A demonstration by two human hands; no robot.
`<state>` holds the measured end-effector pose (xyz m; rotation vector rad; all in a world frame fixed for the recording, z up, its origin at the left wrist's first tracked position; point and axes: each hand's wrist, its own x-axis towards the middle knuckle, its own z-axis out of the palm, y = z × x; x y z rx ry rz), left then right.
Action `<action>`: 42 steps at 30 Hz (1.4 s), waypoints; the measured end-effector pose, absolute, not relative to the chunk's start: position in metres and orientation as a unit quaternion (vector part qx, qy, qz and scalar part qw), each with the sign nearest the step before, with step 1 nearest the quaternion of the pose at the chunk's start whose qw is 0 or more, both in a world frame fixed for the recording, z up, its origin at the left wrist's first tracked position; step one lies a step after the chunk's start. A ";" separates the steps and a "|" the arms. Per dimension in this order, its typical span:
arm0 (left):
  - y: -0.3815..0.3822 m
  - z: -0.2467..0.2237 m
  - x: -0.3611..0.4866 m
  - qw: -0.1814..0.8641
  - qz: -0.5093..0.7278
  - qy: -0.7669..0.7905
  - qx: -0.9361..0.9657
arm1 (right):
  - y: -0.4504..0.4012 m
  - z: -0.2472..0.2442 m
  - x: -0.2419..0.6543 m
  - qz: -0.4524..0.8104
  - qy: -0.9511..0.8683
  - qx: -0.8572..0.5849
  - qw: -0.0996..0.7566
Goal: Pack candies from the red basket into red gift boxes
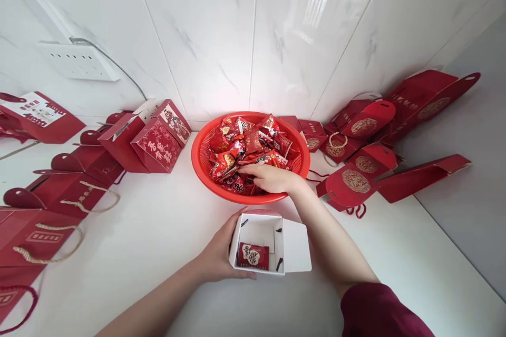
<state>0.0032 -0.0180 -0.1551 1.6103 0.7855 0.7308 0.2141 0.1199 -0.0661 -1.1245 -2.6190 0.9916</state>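
My left hand (221, 255) is wrapped round the left side of a small gift box (256, 226), with its white inside facing up and its flap (297, 246) folded out to the right. One red wrapped candy (253, 256) lies at the bottom of the box. Behind it stands a red plastic basket (201, 179) heaped with wrapped candies (253, 140). My right hand (271, 177) reaches into the front of the heap, fingers stretched leftward and touching the wrappers. Its fingertips are partly hidden among them, and I see no candy held.
Several red gift boxes (67, 187) with rope handles line the left side. Two boxes (158, 139) stand left of the basket. More red boxes (356, 179) are piled at the right by a grey panel (466, 131). A white power strip (77, 60) is on the tiled wall.
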 end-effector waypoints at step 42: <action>-0.017 -0.154 0.003 0.574 0.296 0.337 0.685 | 0.119 -0.064 0.214 0.291 -0.777 -0.395 0.395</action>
